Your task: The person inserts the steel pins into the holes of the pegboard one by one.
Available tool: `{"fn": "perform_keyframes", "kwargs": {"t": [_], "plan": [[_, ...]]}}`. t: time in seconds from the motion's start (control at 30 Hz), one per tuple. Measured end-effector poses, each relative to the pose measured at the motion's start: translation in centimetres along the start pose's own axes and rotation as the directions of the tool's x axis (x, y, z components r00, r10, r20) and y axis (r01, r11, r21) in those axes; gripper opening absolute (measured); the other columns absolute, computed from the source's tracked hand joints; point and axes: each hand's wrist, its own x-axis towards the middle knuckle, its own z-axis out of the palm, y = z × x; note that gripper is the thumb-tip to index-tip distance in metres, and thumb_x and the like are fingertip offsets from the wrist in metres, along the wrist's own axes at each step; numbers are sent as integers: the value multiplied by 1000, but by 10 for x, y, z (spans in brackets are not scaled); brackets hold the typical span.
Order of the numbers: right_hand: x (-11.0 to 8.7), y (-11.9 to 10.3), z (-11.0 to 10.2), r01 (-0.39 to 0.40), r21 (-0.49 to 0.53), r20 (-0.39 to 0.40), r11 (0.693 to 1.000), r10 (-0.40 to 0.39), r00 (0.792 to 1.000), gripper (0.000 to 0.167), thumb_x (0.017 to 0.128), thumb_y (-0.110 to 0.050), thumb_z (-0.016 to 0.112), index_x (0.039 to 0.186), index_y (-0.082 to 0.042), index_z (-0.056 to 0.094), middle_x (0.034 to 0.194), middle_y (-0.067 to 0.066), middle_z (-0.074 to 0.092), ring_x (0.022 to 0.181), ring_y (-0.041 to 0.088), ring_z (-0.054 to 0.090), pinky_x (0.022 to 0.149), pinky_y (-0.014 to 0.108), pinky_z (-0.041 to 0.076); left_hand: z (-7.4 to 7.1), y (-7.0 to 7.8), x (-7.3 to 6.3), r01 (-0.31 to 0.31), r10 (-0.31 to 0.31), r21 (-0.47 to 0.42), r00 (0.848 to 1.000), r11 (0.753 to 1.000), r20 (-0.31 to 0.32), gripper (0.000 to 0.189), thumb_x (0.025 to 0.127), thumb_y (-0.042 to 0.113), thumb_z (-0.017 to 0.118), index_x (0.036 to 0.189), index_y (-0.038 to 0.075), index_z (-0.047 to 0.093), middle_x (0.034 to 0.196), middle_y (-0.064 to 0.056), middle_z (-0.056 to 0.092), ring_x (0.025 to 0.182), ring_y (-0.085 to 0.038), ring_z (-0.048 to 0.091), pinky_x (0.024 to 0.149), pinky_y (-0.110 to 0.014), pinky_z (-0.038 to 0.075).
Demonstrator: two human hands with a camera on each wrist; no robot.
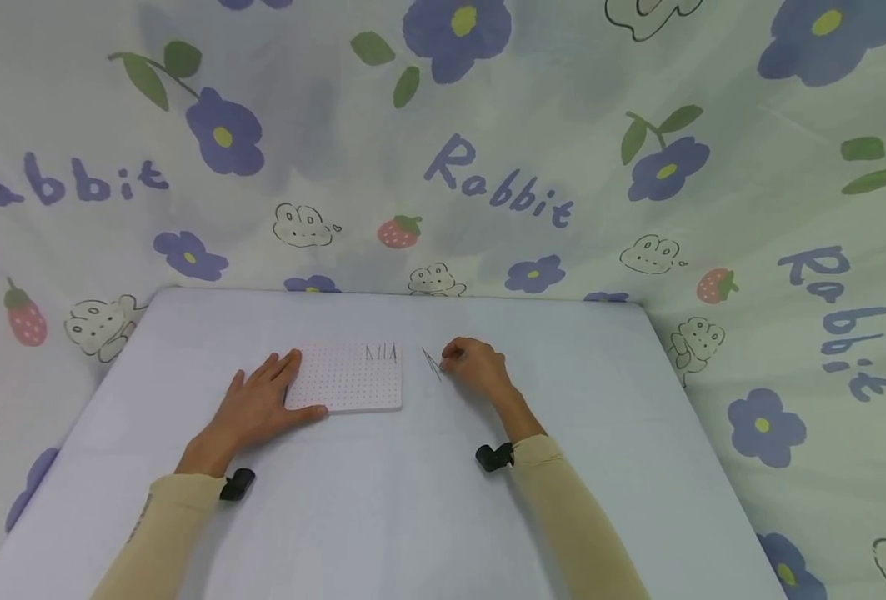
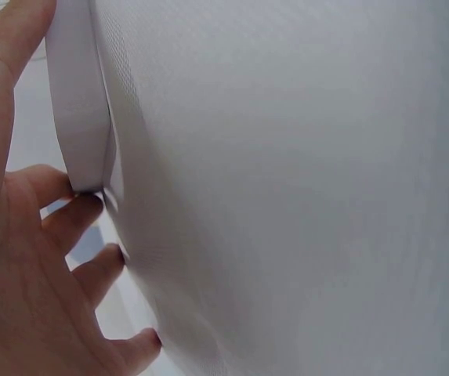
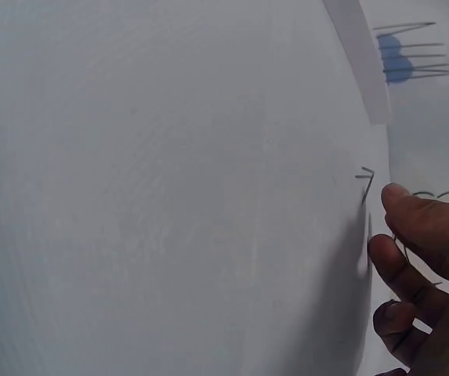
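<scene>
A white pegboard (image 1: 345, 379) dotted with small holes lies on the table, with several thin dark metal pins (image 1: 382, 352) standing near its far right corner. My left hand (image 1: 262, 404) rests against the board, fingers spread along its left edge and the thumb at its front edge. Just right of the board, a few loose thin pins (image 1: 431, 364) lie on the table. My right hand (image 1: 476, 365) is beside them, fingertips right at the pins. In the right wrist view, the thumb (image 3: 420, 219) and index finger stand apart, close to a pin's bent end (image 3: 367, 178).
The white-covered table (image 1: 427, 508) runs back to a fabric backdrop (image 1: 337, 158) printed with flowers, strawberries and rabbits. A small black wrist camera (image 1: 494, 457) sits at the right sleeve, and another black camera (image 1: 237, 484) at the left sleeve.
</scene>
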Motion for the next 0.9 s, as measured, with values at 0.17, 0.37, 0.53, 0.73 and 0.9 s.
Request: {"fn": "perform_keyframes", "kwargs": {"t": [0.17, 0.37, 0.53, 0.73, 0.9], "plan": [[3, 0, 7, 6, -46, 12, 999, -5, 1000, 13, 91, -30, 75, 102, -23, 74, 92, -7, 66, 92, 16, 61, 100, 62, 37, 2, 0, 0, 5, -5, -5, 1000, 1000, 6, 126, 76, 87, 56, 160, 1, 19, 163, -24, 23, 150, -47, 16, 113, -76, 5], [6, -3, 11, 7, -95, -6, 995, -8, 1000, 13, 90, -28, 76, 100, -21, 75, 90, -6, 64, 88, 15, 60, 99, 64, 37, 0, 1, -1, 8, -8, -10, 1000, 1000, -1, 124, 77, 85, 58, 160, 1, 18, 163, -24, 23, 150, -47, 16, 113, -75, 4], [8, -6, 13, 6, -113, -14, 994, -7, 1000, 11, 91, -28, 75, 100, -21, 75, 88, -6, 63, 87, 15, 59, 99, 65, 38, -2, 2, -2, 8, -8, -9, 1000, 1000, -8, 124, 77, 85, 58, 159, 1, 19, 163, -24, 24, 150, -47, 17, 113, -76, 5], [9, -13, 16, -21, -124, -43, 992, 16, 999, 11, 90, -30, 77, 96, -20, 75, 86, -6, 65, 86, 16, 60, 100, 66, 37, -1, 2, -2, 7, -7, -4, 1000, 1000, -7, 123, 77, 84, 59, 159, 1, 20, 163, -24, 24, 150, -47, 17, 113, -76, 5], [10, -18, 20, -63, -138, -70, 988, 54, 996, 12, 90, -30, 77, 95, -20, 75, 83, -7, 66, 86, 18, 61, 105, 69, 33, 0, 2, -1, 11, -11, -1, 1000, 1000, -8, 124, 76, 85, 59, 159, 1, 20, 163, -24, 25, 150, -47, 18, 113, -76, 5]]}}
